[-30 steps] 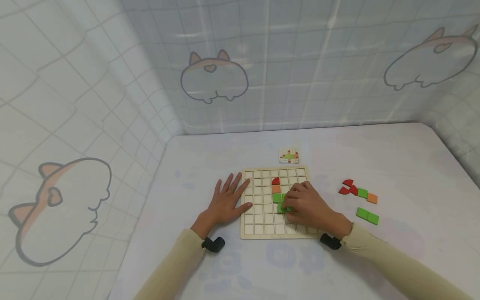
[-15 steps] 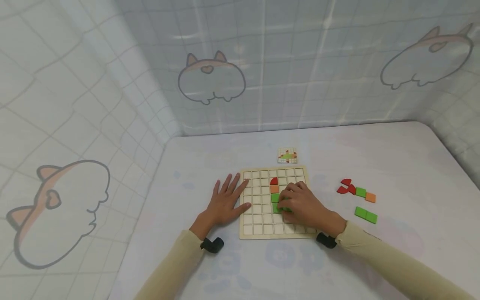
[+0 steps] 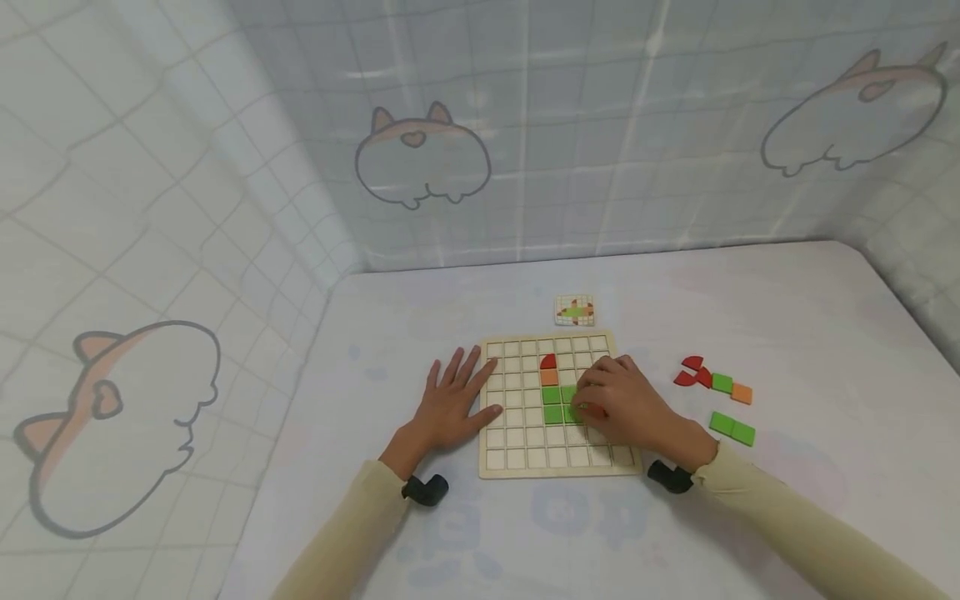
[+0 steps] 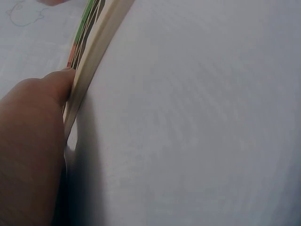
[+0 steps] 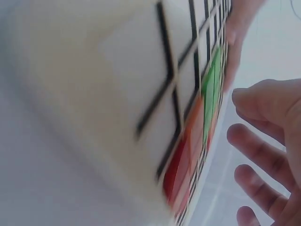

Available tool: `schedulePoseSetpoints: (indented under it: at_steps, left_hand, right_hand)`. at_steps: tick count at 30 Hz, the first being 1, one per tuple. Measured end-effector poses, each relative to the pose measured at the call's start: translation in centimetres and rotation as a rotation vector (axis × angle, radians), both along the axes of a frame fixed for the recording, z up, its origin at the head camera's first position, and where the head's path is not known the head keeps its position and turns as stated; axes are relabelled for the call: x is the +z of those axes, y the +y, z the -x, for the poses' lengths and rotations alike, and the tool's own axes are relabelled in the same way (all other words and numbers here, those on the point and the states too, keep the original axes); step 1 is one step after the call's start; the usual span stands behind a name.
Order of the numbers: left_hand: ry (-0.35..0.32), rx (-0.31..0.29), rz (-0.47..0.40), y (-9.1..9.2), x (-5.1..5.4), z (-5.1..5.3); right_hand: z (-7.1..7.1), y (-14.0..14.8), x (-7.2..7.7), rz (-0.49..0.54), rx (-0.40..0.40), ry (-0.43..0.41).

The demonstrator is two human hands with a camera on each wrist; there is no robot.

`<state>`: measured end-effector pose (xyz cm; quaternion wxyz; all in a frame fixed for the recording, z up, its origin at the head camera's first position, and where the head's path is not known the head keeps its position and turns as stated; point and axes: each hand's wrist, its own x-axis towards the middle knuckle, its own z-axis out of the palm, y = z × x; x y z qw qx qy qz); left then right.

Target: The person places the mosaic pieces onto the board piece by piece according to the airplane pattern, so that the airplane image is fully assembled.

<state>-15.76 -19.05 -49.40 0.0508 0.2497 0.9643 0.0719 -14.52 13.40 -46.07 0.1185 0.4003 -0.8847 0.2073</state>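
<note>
A pale wooden grid board [image 3: 517,458] lies on the table. In one column stand a red quarter-circle piece [image 3: 548,362], an orange square tile [image 3: 550,377] and green square tiles [image 3: 552,414], with more green beside them. My left hand [image 3: 448,408] rests spread at the board's left edge, its thumb and fingertips on the rim. My right hand [image 3: 626,402] hovers over the green tiles, fingers bent and apart, partly hiding pieces below. In the right wrist view nothing sits between thumb and fingers; red [image 5: 176,174], orange [image 5: 194,125] and green pieces [image 5: 213,89] lie in the cells.
A small pattern card [image 3: 574,310] lies behind the board. To the right are several loose red pieces [image 3: 693,363], a green tile [image 3: 722,383] touching an orange tile [image 3: 742,393], and two joined green tiles [image 3: 732,428]. White curtains [image 3: 525,200] surround the table.
The green tile under my right fingers has shifted left and now sits squarely in its cell. My right hand has then drawn slightly right, off the tiles. The left hand stays put.
</note>
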Motion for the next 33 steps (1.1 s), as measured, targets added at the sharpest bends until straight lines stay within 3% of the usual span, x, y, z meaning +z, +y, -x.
schedulePoseSetpoints:
  at_steps: [7, 15, 27, 33]
  left_hand:
    - [0.007, -0.004, -0.028, -0.1, -0.5, 0.1]
    - [-0.003, -0.003, -0.009, 0.0, -0.2, 0.1]
    - [-0.006, -0.002, -0.013, -0.2, -0.1, 0.2]
    - [-0.009, -0.007, -0.011, 0.0, -0.1, 0.2]
  right_hand:
    - [-0.4, 4.5, 0.5, -0.060, -0.149, -0.046]
    - [-1.4, 8.9, -0.2, -0.051, -0.197, 0.005]
    - [-2.0, 14.7, 0.8, -0.104, -0.356, -0.059]
    - [-2.1, 17.5, 0.3, -0.170, -0.449, -0.093]
